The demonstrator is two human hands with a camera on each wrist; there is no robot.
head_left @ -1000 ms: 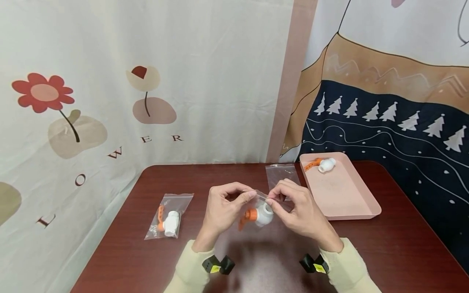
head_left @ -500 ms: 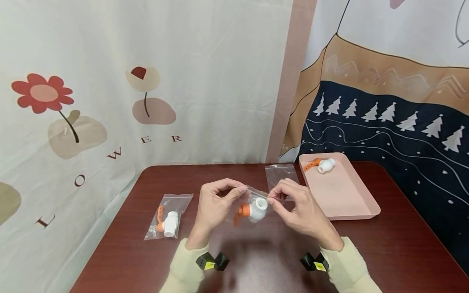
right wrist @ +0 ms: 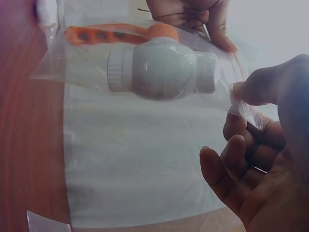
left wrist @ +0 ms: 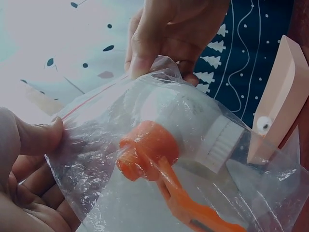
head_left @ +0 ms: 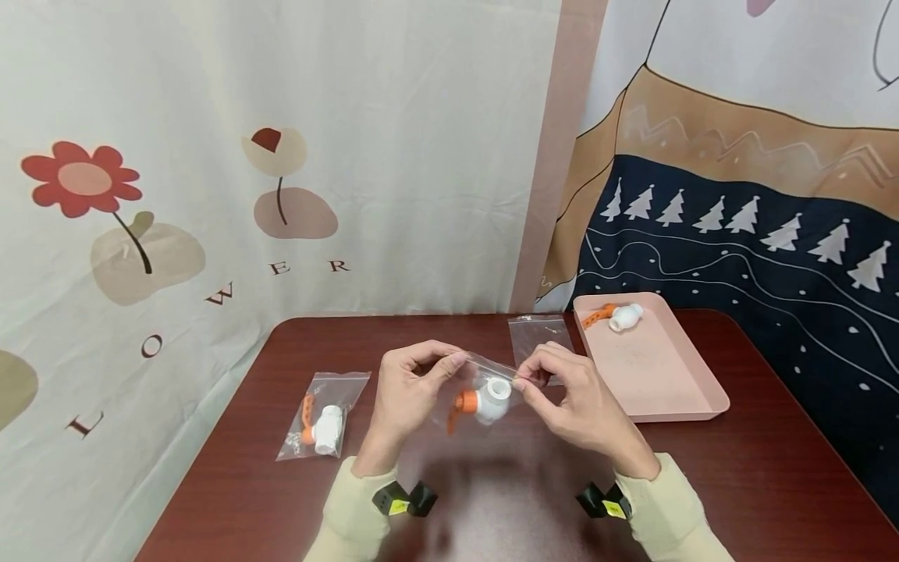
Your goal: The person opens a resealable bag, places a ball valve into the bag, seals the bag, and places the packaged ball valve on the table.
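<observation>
Between my hands hangs a clear zip-lock bag point(left wrist: 96, 179) with a white ball valve point(head_left: 494, 401) inside it. The valve's orange handle point(left wrist: 176, 188) points down and left in the head view. My left hand point(head_left: 410, 386) pinches the bag's top edge at the left corner between thumb and fingers. With thumb and index finger, my right hand point(head_left: 572, 390) pinches the same edge at its right end; its other fingers curl loosely in the right wrist view. A red zip line point(left wrist: 89, 104) runs along the bag's top in the left wrist view.
On the left of the dark red table point(head_left: 232, 499) lies another zip-lock bag point(head_left: 340, 384) with a white and orange valve point(head_left: 328, 429). A pink tray point(head_left: 660, 375) at the back right holds a loose valve point(head_left: 625, 316). Behind my right hand lies a flat clear bag point(head_left: 534, 332).
My left hand has moved left and slightly up, so the bag's top edge is stretched wider between the hands. The valve in the bag has shifted left. My right hand has barely moved.
</observation>
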